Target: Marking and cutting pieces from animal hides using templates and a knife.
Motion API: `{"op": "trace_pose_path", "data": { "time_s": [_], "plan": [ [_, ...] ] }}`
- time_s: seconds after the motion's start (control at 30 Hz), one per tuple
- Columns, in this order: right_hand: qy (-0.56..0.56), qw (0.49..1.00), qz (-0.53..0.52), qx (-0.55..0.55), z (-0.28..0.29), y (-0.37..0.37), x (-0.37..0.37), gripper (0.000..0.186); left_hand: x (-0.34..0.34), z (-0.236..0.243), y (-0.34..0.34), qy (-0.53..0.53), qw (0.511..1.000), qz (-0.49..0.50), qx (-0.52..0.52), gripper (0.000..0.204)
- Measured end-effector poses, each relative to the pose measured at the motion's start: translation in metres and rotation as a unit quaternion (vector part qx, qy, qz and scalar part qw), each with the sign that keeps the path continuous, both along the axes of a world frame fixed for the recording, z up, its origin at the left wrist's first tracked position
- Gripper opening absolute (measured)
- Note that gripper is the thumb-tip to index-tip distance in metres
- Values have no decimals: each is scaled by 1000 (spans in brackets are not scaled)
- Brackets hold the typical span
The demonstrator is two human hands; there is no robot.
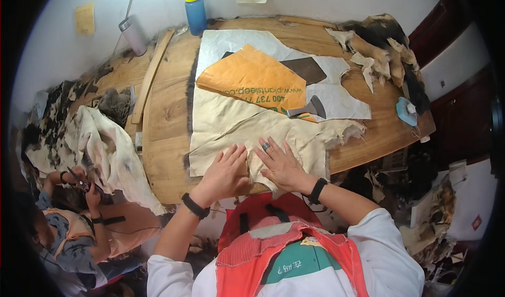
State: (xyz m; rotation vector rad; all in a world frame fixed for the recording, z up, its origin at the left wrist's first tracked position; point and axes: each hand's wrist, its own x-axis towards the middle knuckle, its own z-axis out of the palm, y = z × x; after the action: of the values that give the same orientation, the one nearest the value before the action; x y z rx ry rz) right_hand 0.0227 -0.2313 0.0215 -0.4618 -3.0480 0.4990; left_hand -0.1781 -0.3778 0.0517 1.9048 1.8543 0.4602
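The fingers (pixel 238 150) of the left hand (pixel 226 173) are spread and released, lying flat on a pale cream hide (pixel 226 123) at the lower centre of the frame. Just beside it, the right hand (pixel 281 165) also lies flat with open fingers, a ring on one of them, pressing the same hide where it folds over the near edge of the bench (pixel 168 102). Neither hand grips anything. Each wrist carries a dark band.

The hide stretches from the hands up toward the centre, its right edge ragged. On top of it, above the hands, lies an orange paper pattern (pixel 252 78), with a dark brown leather piece (pixel 305 68) just beside it to the right and a small grey piece (pixel 314 107) below that.

Further out, a blue bottle with a yellow cap (pixel 195 12) stands at the upper centre, a long wooden strip (pixel 150 76) lies at the upper left, and fur scraps (pixel 384 49) pile at the upper right. At the lower left, another person (pixel 68 228) handles a spotted hide (pixel 100 139).
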Motion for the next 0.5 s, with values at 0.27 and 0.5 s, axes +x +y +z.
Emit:
{"op": "trace_pose_path", "data": {
  "time_s": [0.27,0.5],
  "plan": [
    [15,1000,-14,14,10,-9,0,76,13,-7,-3,70,997,-3,-33,81],
    [43,999,-26,6,13,-17,2,86,52,-23,-6,61,985,150,54,74]
  ]
}}
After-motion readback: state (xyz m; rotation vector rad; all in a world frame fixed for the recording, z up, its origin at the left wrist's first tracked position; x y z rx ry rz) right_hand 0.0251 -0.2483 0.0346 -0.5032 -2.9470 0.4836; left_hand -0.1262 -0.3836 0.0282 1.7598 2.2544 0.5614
